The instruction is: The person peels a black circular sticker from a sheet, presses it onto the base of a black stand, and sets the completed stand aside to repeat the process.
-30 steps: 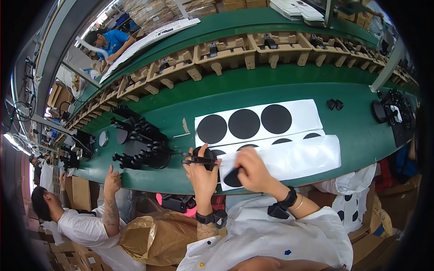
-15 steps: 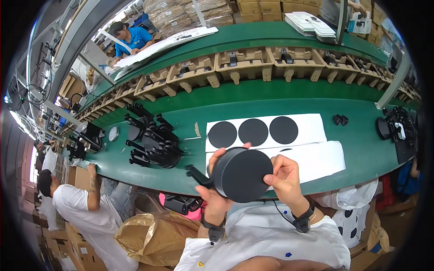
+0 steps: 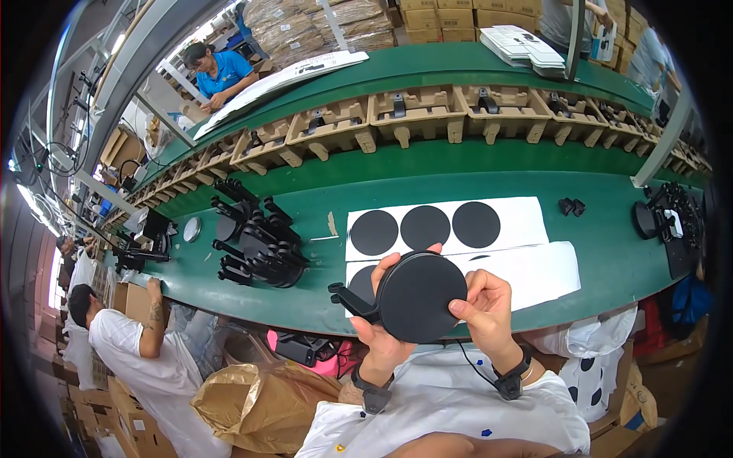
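Over the bench's near edge I hold a thick round black base (image 3: 422, 298) with its flat face turned up toward me. A black bracket arm (image 3: 353, 301) sticks out from its left side. My left hand (image 3: 387, 347) wraps it from below and behind, fingertips showing at the far rim. My right hand (image 3: 489, 309) pinches the right rim, thumb on the face; whether it grips a separate thin layer there I cannot tell. Behind the base lies a white sheet (image 3: 527, 217) with three black discs (image 3: 424, 227) in a row. A second white sheet (image 3: 538, 275) overlaps it nearer me, partly hidden.
Several black bases with arms (image 3: 259, 240) stand clustered at left on the green bench (image 3: 321, 183). Two small black parts (image 3: 571, 206) lie at right, near more black parts (image 3: 668, 229). Brown moulded trays (image 3: 418, 111) line the back. A co-worker (image 3: 145, 343) stands at left.
The base has tilted, so its face now points more squarely at me and its side wall is hidden. My left hand has shifted slightly right; my right thumb stays at the rim.
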Demonstrator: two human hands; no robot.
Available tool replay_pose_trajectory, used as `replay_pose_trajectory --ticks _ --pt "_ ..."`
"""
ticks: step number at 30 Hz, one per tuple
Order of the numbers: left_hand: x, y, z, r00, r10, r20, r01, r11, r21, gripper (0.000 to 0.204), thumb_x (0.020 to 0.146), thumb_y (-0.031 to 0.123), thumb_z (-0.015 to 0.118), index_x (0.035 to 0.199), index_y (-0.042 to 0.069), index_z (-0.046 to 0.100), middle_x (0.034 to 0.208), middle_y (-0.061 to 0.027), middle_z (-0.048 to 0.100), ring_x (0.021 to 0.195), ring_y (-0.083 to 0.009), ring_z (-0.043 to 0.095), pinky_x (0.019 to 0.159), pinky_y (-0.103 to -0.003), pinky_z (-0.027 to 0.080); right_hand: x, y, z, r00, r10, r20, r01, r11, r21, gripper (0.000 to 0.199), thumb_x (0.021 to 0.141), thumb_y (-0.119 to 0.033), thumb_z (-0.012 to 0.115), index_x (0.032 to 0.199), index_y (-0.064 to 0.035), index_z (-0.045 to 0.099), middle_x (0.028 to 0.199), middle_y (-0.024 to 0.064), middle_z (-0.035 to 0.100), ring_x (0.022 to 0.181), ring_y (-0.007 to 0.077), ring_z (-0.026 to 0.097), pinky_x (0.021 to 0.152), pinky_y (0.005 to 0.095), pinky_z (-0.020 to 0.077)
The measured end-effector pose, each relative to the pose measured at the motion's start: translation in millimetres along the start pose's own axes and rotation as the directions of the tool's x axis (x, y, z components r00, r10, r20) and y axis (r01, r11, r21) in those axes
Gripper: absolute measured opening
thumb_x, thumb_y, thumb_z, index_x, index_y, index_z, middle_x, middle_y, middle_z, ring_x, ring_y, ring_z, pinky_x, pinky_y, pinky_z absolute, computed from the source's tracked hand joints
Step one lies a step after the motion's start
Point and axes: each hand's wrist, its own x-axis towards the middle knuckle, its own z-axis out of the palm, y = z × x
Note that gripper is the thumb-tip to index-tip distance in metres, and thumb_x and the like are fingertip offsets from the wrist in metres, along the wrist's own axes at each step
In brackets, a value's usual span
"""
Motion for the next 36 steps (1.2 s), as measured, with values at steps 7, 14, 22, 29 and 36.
replay_pose_trajectory --ticks 7,14,22,29,36 --pt "-0.3 6.2 5.7 1.0 -0.009 -0.008 0.009 1.0 0.022 0.07 0.079 0.043 0.056 0.137 0.019 0.024 0.137 -0.0318 0.031 0.121 -0.0414 0.042 0.098 -0.049 0.04 -0.6 -2.4 6.1 0.998 -0.068 -0.002 0.068 0.993 -0.093 0.022 0.077 0.008 0.067 0.072 -0.0013 0.048 0.073 0.0049 0.051 0.062 0.0083 0.056 0.054 0.0206 0.0518" --pt "-2.2 6.5 6.5 0.997 -0.041 -0.067 0.04 0.999 -0.018 0.067 0.074 0.019 0.054 0.135 0.02 0.026 0.136 -0.0323 0.032 0.121 -0.0419 0.042 0.099 -0.049 0.04 0.1 -9.1 11.9 0.999 -0.017 -0.043 0.011 0.991 -0.136 0.026 0.074 0.006 0.069 0.07 -0.0045 0.045 0.069 0.0032 0.048 0.059 0.0067 0.047 0.053 0.0186 0.0432" --pt "-3.0 4.2 6.9 1.0 -0.009 0.012 0.01 0.997 -0.071 0.063 0.076 0.014 0.055 0.13 0.016 0.025 0.137 -0.0286 0.033 0.126 -0.0353 0.039 0.102 -0.044 0.037 0.2 -11.1 9.9 0.999 -0.01 -0.035 0.005 0.991 -0.137 0.025 0.075 0.005 0.069 0.07 -0.0031 0.046 0.068 0.0031 0.049 0.058 0.0065 0.051 0.05 0.0187 0.0465" --pt "-2.4 -4.6 8.8 0.998 0.062 0.013 -0.063 0.998 0.012 0.063 0.075 0.015 0.056 0.13 0.017 0.026 0.138 -0.0291 0.031 0.126 -0.036 0.038 0.102 -0.045 0.036 5.2 -23.3 7.4 0.999 -0.033 -0.041 0.011 0.891 -0.453 0.023 0.075 -0.003 0.073 0.072 -0.0007 0.05 0.064 0.0048 0.057 0.055 0.0094 0.057 0.051 0.0221 0.0518" --pt "2.8 -4.5 8.6 0.996 -0.037 -0.083 0.015 0.966 -0.26 0.069 0.076 0.02 0.055 0.136 0.02 0.022 0.141 -0.0271 0.027 0.126 -0.0378 0.037 0.103 -0.046 0.035 26.3 -36.7 -23.4 0.979 -0.185 -0.083 -0.05 0.175 -0.983 0.032 0.061 -0.015 0.084 0.075 -0.002 0.058 0.082 0.0115 0.063 0.071 0.0191 0.066 0.059 0.0243 0.0524"
